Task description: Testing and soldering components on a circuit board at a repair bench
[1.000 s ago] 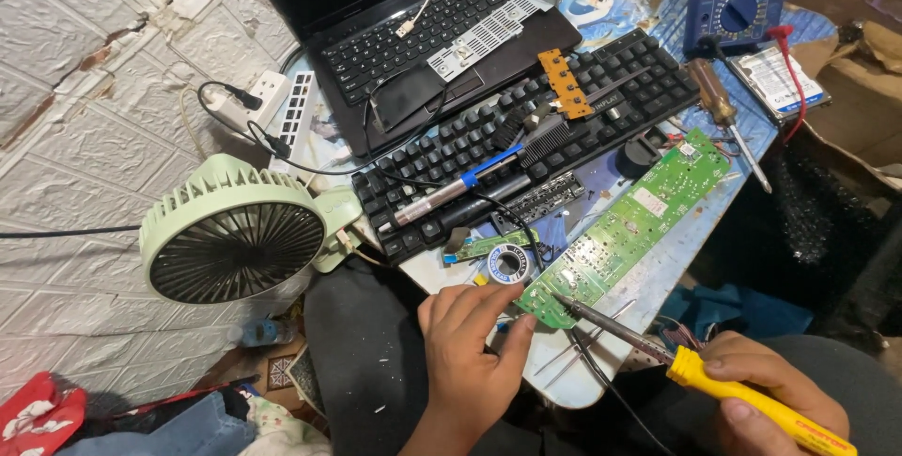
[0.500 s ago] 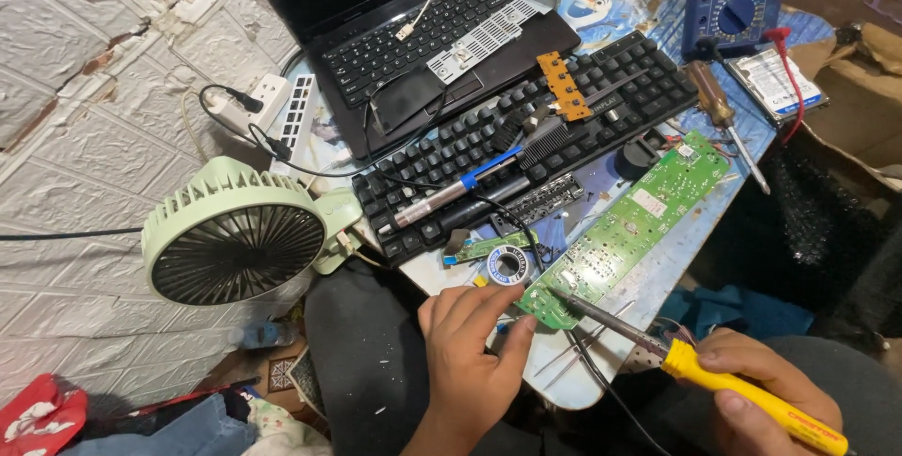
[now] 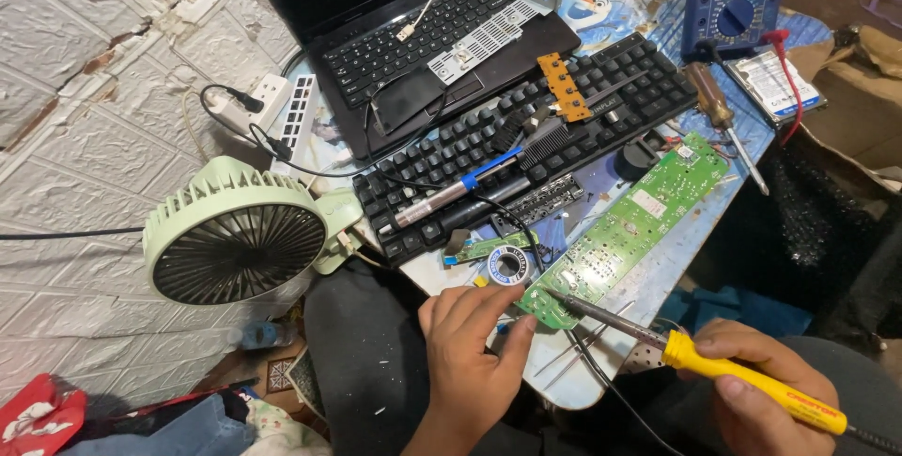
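- Far off beyond the left hand (image 3: pixel 467 348), a green fan (image 3: pixel 240 233) sits idle.
- Left hand's fingers press on the green circuit board's (image 3: pixel 628 229) near corner; keep it pinned flat.
- Right hand (image 3: pixel 766 390), fist wrapped round the yellow soldering iron (image 3: pixel 700 360), rests its tip on that corner; best hold it steady.

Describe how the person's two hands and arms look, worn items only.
Both hands are bare: no gloves, rings or watch show on the left hand or the right hand. The left forearm is uncovered to the frame's edge, no sleeve visible. The right wrist is out of view.
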